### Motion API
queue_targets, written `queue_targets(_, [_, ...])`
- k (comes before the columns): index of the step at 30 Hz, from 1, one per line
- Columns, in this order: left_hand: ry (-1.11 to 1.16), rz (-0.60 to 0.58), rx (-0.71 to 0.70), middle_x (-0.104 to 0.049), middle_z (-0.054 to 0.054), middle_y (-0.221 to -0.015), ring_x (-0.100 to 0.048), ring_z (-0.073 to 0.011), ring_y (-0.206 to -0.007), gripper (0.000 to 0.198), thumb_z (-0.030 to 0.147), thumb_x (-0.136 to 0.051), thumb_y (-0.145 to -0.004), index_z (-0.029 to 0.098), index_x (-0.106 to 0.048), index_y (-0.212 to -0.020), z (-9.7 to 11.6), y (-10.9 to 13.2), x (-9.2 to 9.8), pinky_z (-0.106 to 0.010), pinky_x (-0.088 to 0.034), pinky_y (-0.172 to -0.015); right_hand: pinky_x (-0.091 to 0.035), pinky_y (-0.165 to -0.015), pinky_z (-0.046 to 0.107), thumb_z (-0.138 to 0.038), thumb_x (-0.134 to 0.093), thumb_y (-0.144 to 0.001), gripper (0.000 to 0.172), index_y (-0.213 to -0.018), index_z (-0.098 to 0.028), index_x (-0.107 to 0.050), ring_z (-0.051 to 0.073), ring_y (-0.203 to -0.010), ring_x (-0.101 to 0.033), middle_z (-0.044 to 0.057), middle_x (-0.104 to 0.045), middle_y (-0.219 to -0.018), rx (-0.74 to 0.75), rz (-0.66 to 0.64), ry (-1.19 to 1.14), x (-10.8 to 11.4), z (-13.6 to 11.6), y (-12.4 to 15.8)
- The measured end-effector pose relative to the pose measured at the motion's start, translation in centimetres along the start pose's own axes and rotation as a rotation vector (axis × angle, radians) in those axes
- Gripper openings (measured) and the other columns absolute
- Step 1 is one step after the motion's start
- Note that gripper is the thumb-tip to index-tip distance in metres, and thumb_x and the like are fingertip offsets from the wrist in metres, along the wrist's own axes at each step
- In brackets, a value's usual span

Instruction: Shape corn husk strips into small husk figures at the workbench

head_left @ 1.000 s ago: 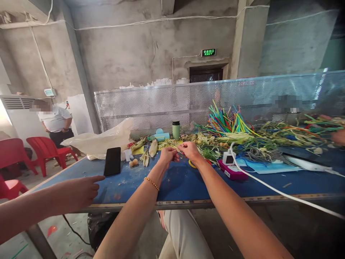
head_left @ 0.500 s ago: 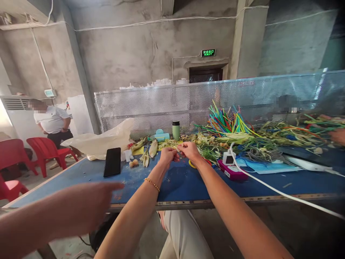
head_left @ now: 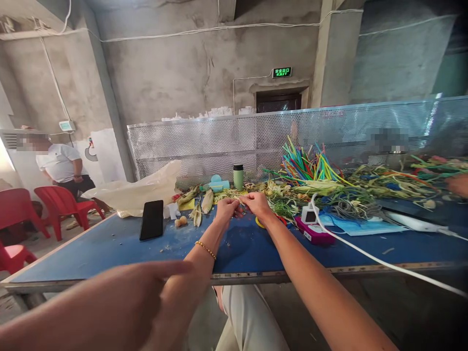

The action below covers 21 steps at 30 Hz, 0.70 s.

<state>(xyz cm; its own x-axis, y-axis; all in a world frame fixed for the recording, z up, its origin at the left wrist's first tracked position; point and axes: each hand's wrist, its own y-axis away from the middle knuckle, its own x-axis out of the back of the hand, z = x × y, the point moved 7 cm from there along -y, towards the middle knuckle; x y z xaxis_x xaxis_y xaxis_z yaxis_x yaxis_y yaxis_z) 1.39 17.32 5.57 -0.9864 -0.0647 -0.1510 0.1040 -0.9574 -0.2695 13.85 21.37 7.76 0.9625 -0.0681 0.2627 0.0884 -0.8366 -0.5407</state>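
Observation:
My left hand (head_left: 227, 208) and my right hand (head_left: 258, 203) meet over the far part of the blue table (head_left: 109, 248). Both pinch a thin pale-green strip (head_left: 241, 200) stretched between their fingertips. A beaded bracelet (head_left: 205, 248) circles my left wrist. Corn husks and small cobs (head_left: 204, 201) lie just beyond my left hand. Another person's hand (head_left: 120, 302), forefinger pointing right, fills the lower left and covers part of my left forearm.
A black phone (head_left: 151, 219) lies left of my hands beside a pale plastic bag (head_left: 139, 190). A green flask (head_left: 238, 176), coloured strips (head_left: 310, 168), a magenta device (head_left: 315, 234) and a white cable (head_left: 380, 262) sit right. A mesh screen (head_left: 219, 146) backs the table. Red chairs (head_left: 58, 204) and a standing person (head_left: 62, 165) are far left.
The other person's pointing hand has swept rightward and closer to the camera, now overlapping my left forearm. My own hands have stayed put. The standing person has shifted left.

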Motion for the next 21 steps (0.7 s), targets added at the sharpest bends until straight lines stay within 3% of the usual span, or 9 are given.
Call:
queue_targets(9, [0.015, -0.015, -0.015, -0.061, -0.002, -0.049, -0.053, -0.0098, -0.035, 0.024, 0.018, -0.063, -0.083, 0.013, -0.056, -0.061, 0.44, 0.38, -0.11, -0.021, -0.039, -0.042, -0.035, -0.040, 0.022, -0.042, -0.065, -0.075, 0.032, -0.058, -0.015, -0.062, 0.011, -0.041, -0.050, 0.002, -0.059, -0.048, 0.017, -0.004, 0.041, -0.46, 0.38, -0.10])
queue_targets(14, [0.025, -0.094, -0.038, -0.062, -0.002, -0.053, -0.053, -0.0094, -0.037, 0.025, 0.027, -0.064, -0.084, 0.012, -0.060, -0.065, 0.29, 0.05, -0.49, -0.021, -0.041, -0.041, -0.036, -0.039, 0.022, -0.042, -0.065, -0.075, 0.031, -0.060, -0.015, -0.063, 0.012, -0.042, -0.051, 0.003, -0.060, -0.049, 0.037, 0.008, 0.011, -0.49, -0.26, 0.21])
queue_targets(21, [0.034, -0.133, -0.038, -0.061, -0.002, -0.053, -0.054, -0.0095, -0.038, 0.029, 0.030, -0.064, -0.085, 0.012, -0.056, -0.063, 0.19, -0.06, -0.66, -0.022, -0.042, -0.043, -0.038, -0.038, 0.021, -0.048, -0.065, -0.075, 0.036, -0.060, -0.015, -0.062, 0.013, -0.044, -0.055, 0.004, -0.063, -0.053, -0.048, -0.006, -0.066, -0.60, -0.39, 0.46])
